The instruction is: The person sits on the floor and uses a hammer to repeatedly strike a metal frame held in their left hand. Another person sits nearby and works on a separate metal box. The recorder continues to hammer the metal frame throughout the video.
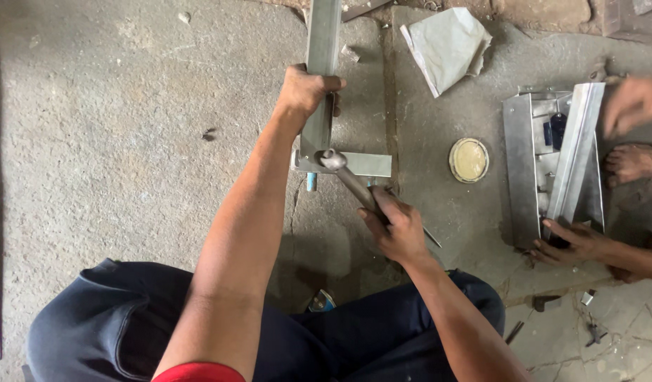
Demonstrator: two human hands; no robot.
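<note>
While the person sits low over the concrete floor (128,141), the left hand (306,88) is closed around a long metal channel (323,42) that lies on the ground and runs away from the body. I take this channel as the landmark for all places. At its near end a short metal cross piece (365,164) meets it at a right angle and points to the right, so the two parts already form a corner. The right hand (397,230), nearer to the body than this corner and a little to the right of it, is wrapped tight around the handle of a hammer (347,177); the hammer head rests on or just above the joint, I cannot tell which.

As I judge it, the pieces are already placed together and the joint is under work; if it is fixed or loose, the picture does not show.

To the right of the channel, near its far part, a crumpled grey paper (447,44) lies on the floor. Farther right, level with the corner, stands a round tin lid (469,160) with a pale inside. Well to the right of that, another person's hands (577,242) hold a second metal section (575,152) over a flat metal frame (520,170), beside a bare foot (631,163).
</note>
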